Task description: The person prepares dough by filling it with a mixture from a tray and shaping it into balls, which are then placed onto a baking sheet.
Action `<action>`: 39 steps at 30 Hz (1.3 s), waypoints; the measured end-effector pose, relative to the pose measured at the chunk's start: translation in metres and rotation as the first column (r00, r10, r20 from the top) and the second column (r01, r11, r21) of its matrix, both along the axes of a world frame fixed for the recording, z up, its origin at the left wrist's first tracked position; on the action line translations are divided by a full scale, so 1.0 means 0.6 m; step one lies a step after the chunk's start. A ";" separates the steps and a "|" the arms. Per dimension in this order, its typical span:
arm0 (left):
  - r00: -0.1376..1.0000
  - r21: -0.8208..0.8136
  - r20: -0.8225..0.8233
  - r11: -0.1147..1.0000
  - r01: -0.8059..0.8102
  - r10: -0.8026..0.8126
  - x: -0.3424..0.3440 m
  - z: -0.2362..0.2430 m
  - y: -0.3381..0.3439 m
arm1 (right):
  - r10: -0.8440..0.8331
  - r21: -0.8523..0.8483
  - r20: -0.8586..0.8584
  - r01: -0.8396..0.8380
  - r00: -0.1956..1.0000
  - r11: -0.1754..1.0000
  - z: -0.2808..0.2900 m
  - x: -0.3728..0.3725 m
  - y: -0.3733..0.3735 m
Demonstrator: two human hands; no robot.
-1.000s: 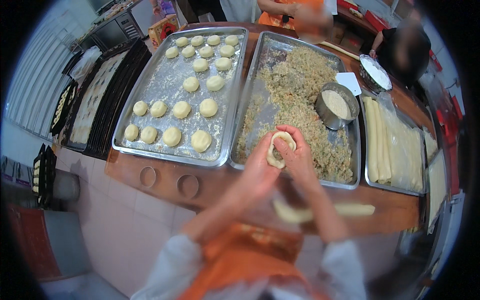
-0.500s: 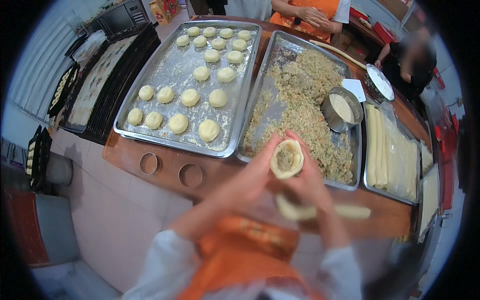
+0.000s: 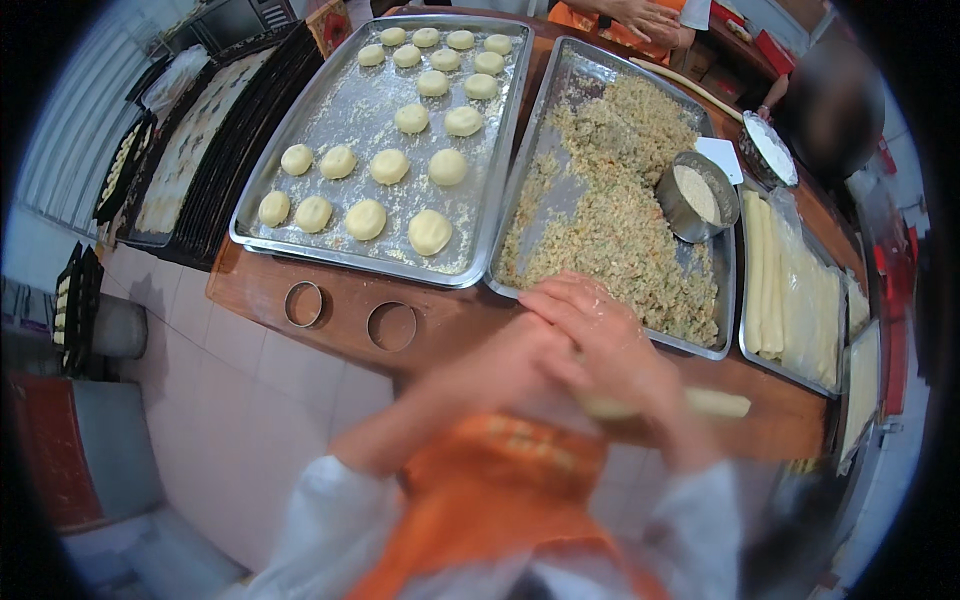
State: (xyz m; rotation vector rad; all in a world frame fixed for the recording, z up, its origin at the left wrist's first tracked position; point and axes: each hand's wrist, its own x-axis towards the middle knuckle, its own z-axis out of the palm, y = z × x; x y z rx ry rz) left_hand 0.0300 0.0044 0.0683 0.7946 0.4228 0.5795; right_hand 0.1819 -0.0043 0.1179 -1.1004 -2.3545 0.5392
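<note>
- Cupping both hands together over the wooden table (image 3: 300,275) edge, I have my right hand (image 3: 610,345) laid over my left hand (image 3: 510,365), fingers curled and closed against each other.
- Whatever sits between my palms is hidden; I cannot tell whether dough is clamped there.
- Just beyond my knuckles lies the metal tray of crumbly filling (image 3: 610,215), with a round steel bowl (image 3: 695,195) standing in it.
- Left of that, a second tray (image 3: 330,130) carries 16 pale dough rounds (image 3: 430,232) in rows.
- 2 metal ring cutters (image 3: 392,326) rest on the wood near my left wrist.
- A pale dough strip (image 3: 715,403) lies on the table beside my right wrist.
- Long dough logs (image 3: 765,270) fill the tray at my right.
</note>
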 end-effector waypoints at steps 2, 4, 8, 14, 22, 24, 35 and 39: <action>0.792 -0.426 0.594 0.890 0.162 0.140 -0.014 -0.004 0.001 | -0.017 0.020 -0.202 0.021 0.979 1.000 -0.040 0.015 0.004; 0.918 -0.390 0.334 0.918 -0.073 0.214 -0.007 0.002 -0.016 | -0.070 -0.189 -0.562 -0.046 0.824 0.981 -0.072 0.021 0.008; 0.874 0.034 -0.103 0.880 -0.474 0.475 0.026 -0.022 -0.050 | -0.184 -0.177 -0.683 0.085 0.707 0.981 -0.059 -0.022 -0.005; 0.838 0.265 -0.232 0.861 -0.434 0.494 -0.002 -0.034 -0.059 | -0.207 -0.281 -0.722 -0.007 0.660 0.960 -0.044 -0.049 -0.022; 0.796 0.587 -0.205 0.722 -0.366 0.570 0.001 -0.068 -0.066 | -0.278 -0.289 -0.800 0.065 0.531 0.955 -0.034 -0.081 -0.033; 0.751 0.637 -0.260 0.692 -0.339 0.607 0.000 -0.074 -0.066 | -0.280 -0.282 -0.821 0.074 0.498 0.957 -0.039 -0.086 -0.033; 0.717 0.503 -0.200 0.698 -0.510 0.667 -0.003 -0.029 -0.073 | -0.164 -0.152 -0.825 0.067 0.540 0.986 -0.045 -0.092 -0.039; 0.690 0.619 -0.080 0.578 -0.532 0.720 0.009 -0.016 -0.072 | -0.133 -0.156 -0.891 -0.019 0.434 0.988 -0.055 -0.080 -0.040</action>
